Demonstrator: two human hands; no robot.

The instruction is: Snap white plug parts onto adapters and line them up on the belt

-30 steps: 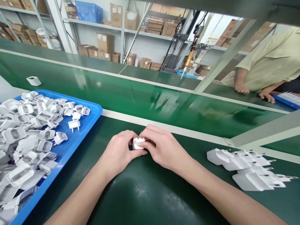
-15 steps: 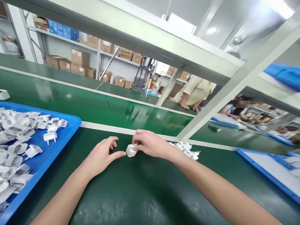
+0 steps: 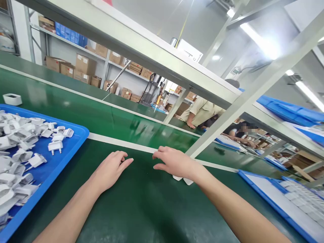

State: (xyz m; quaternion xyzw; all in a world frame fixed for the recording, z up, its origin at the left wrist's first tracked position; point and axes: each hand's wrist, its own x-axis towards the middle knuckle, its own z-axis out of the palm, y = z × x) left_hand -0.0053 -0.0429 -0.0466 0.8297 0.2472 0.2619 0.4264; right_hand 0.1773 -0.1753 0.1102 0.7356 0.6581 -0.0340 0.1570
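Both hands rest low over the dark green desk (image 3: 141,209), near its front strip. The left hand (image 3: 111,167) lies palm down with its fingers (image 3: 126,161) loosely extended and released — nothing is held in it. The right hand (image 3: 174,162) is also palm down, fingers spread forward and grasping nothing that can be seen. Under its wrist, white plug adapters (image 3: 186,180) peek out on the desk, mostly hidden by the hand and forearm; whether the palm touches them cannot be told.

To the left sits a blue tray (image 3: 76,140) heaped with loose white plug parts (image 3: 17,148), several with two round pins pointing up. Its place just beside the left forearm suggests a supply bin kept within easy reach. A single white housing (image 3: 12,99) stands apart on the glossy green conveyor belt (image 3: 101,116) beyond the tray.

On the far right, a second blue tray (image 3: 268,199) holds white pieces laid in ordered rows — judged a tray for finished pieces, though detail is blurred. Across the belt a co-worker in a pale shirt (image 3: 202,109) leans over the far side. Shelving with cardboard boxes (image 3: 84,65) lines the back wall.
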